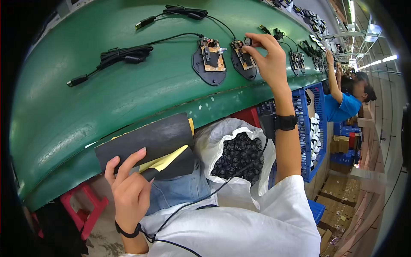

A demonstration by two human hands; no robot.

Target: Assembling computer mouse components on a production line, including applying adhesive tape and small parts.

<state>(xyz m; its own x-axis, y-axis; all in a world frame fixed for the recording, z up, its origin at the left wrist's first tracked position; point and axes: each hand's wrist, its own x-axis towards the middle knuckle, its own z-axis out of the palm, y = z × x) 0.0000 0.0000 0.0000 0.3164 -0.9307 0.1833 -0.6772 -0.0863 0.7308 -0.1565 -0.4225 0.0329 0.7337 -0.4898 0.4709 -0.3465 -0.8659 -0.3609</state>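
Observation:
My right hand (266,55) reaches up over the green conveyor belt (107,98) and pinches a small dark wheel (247,41) at the top of an open mouse base with a circuit board (243,60). To its left lies a second mouse base with circuit board (209,60), its black cable (124,55) trailing left. My left hand (128,188) rests low in my lap, its fingers touching a black foam sheet (145,139) over a yellow sheet (165,160); it holds nothing. A white bag of several small black wheels (239,154) sits open between my arms.
Another coiled cable (184,12) lies at the belt's far side. More mouse bases (297,60) follow to the right. A blue crate (312,128) stands right of my arm. A red stool (83,205) is lower left. A person in a blue shirt (342,103) works farther along.

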